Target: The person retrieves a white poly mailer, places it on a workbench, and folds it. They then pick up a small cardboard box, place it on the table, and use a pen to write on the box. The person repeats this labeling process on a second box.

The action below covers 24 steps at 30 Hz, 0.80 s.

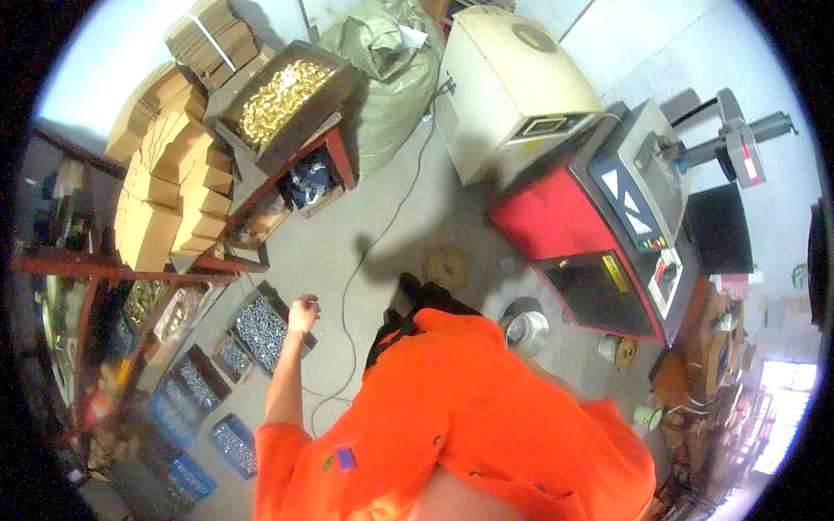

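My left hand [304, 313] hangs at my side over the floor, loosely curled with its fingers slightly apart and nothing seen in it. It is nearest to a dark tray [280, 300] filled with small silvery metal parts, and does not appear to touch it. My right hand is not in view; my orange shirt [434, 391] fills the lower middle and the right arm is hidden beside it. Ahead on the left, a dark bin [334, 87] heaped with gold-coloured metal fittings [282, 100] stands on a red-framed bench [340, 156].
Folded cardboard boxes [174, 191] stand on the left bench. A green sack [382, 95], a beige cabinet [504, 87] and a red and black machine [565, 234] stand ahead and right. A dark cable [350, 304] crosses the floor. A metal basin [526, 330] sits to my right.
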{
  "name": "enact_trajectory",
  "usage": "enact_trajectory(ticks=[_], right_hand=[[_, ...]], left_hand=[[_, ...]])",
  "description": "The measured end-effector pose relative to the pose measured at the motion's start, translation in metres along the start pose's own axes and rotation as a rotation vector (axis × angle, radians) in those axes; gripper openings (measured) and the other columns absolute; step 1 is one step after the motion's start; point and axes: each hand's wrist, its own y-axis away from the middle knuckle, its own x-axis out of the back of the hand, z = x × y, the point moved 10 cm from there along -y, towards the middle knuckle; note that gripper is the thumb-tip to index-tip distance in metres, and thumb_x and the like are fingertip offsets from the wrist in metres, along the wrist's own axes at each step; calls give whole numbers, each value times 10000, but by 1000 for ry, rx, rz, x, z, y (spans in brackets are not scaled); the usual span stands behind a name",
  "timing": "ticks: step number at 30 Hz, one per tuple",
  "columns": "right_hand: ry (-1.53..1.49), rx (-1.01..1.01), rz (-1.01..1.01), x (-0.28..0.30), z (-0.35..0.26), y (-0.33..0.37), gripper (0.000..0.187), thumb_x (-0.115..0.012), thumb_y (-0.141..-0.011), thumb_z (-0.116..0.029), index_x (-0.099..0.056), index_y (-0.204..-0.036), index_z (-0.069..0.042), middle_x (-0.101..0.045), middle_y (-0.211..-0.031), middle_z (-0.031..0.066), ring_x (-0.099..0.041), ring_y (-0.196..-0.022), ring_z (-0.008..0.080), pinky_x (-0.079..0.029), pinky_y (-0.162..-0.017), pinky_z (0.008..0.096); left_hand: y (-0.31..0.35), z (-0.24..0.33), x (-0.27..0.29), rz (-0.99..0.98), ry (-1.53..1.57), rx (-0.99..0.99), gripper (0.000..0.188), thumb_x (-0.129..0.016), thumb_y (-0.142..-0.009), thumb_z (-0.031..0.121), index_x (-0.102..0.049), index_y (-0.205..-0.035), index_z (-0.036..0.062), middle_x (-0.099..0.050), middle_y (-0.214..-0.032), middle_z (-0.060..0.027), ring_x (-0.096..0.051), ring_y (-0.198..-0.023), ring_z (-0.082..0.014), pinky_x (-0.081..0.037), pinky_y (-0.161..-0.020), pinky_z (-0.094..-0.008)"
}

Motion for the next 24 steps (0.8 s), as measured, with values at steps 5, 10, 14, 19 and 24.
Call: enact_trajectory(ticks=[5, 10, 14, 19, 24], right_hand=[[83, -84, 117, 157, -11, -74, 251, -580, -725, -297, -678, -775, -72, -643, -777, 189, -631, -723, 354, -500, -664, 459], [477, 271, 383, 359, -35, -204, 189, -562, -675, -238, -670, -769, -114, -644, -780, 147, -615, -719, 337, -488, -656, 438], [269, 271, 641, 585, -73, -259, 211, -605, -662, -273, -674, -798, -127, -632, -762, 152, -613, -743, 332, -494, -702, 428], [60, 363, 799, 833, -123, -366, 196, -642, -630, -215, -716, -806, -174, -652, -1019, 82, -521, -1093, 276, -447, -899, 348], [196, 317, 933, 974, -190, -433, 273, -597, -655, -307, -729, -855, -176, -601, -1148, 114, -341, -1266, 344, -279, -1053, 372]], left_hand=[[0, 33, -23, -11, -15, -147, 163, -478, -825, 96, -592, -756, 3, -576, -581, -69, -537, -535, -125, -444, -523, -296], [14, -85, -64, -138, -172, 184, 207, -597, -731, 159, -683, -883, 49, -659, -677, -127, -656, -608, -209, -509, -598, -327], [-22, -39, -78, -125, -169, 302, 226, -604, -726, 165, -679, -908, 54, -662, -687, -127, -658, -615, -189, -525, -608, -311], [-73, 23, -79, 179, 417, 398, 254, -561, -761, 89, -632, -990, 4, -674, -745, -118, -656, -649, -161, -530, -600, -301], [-102, 234, -68, 120, 161, 238, 267, -587, -820, 102, -597, -1055, -25, -664, -789, -101, -627, -702, -132, -500, -654, -275]])
